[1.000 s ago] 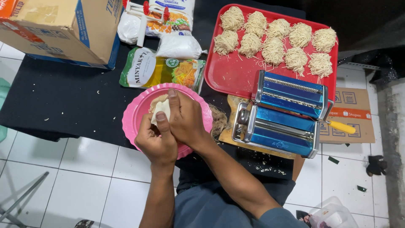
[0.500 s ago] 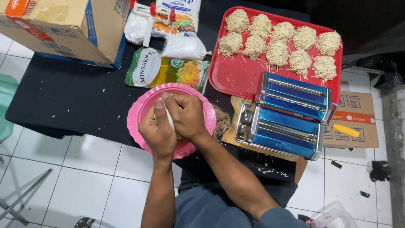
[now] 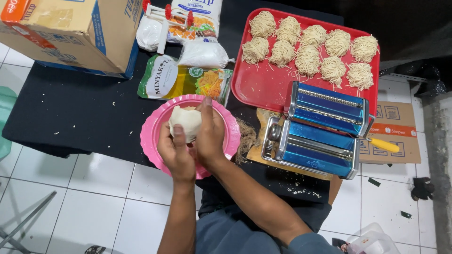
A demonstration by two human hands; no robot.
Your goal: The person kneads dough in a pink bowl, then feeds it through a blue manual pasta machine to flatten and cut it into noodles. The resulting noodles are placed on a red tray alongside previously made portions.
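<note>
Both my hands hold a pale lump of dough [image 3: 184, 122] over a pink plate [image 3: 155, 127] on the black cloth. My left hand [image 3: 175, 153] cups the dough from below with the thumb pressed on its front. My right hand [image 3: 209, 134] wraps the dough's right side, fingers reaching over its top. Right of the plate stands a blue and chrome pasta machine [image 3: 320, 129] with a yellow crank handle [image 3: 383, 145], on a wooden board.
A red tray [image 3: 263, 87] behind the machine carries several noodle nests [image 3: 308, 47]. A cooking oil pouch [image 3: 188, 82], flour bags [image 3: 197, 28] and a cardboard box [image 3: 70, 33] lie at the back left. Flattened cardboard [image 3: 398, 136] sits at right; white floor tiles lie in front.
The dough has been lifted and turned between my hands, now showing as a rounded lump above the plate. The view has shifted slightly.
</note>
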